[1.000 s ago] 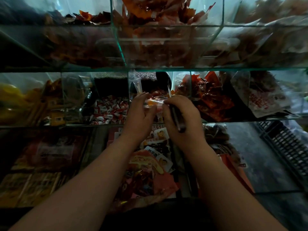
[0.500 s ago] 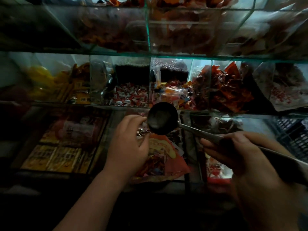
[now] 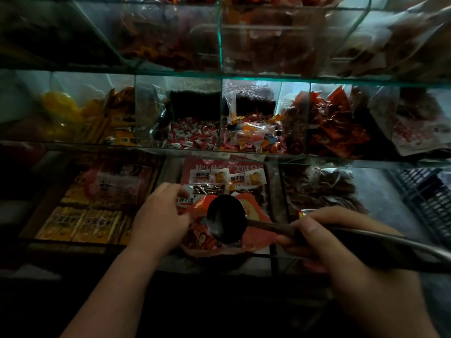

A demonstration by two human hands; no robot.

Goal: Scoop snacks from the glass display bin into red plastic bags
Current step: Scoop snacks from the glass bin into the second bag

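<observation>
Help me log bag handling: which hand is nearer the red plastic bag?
Left. The left hand holds the left edge of the red plastic bag; the right hand is to its right, holding a dark metal ladle.

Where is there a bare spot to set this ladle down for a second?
One free patch: the grey surface at lower right, between the brown snack pile and the black crate. Everywhere else is crowded: yellow packets fill the lower left bin, the red bag, left hand and right hand with the ladle take the centre, and the tiers above are packed.
</observation>
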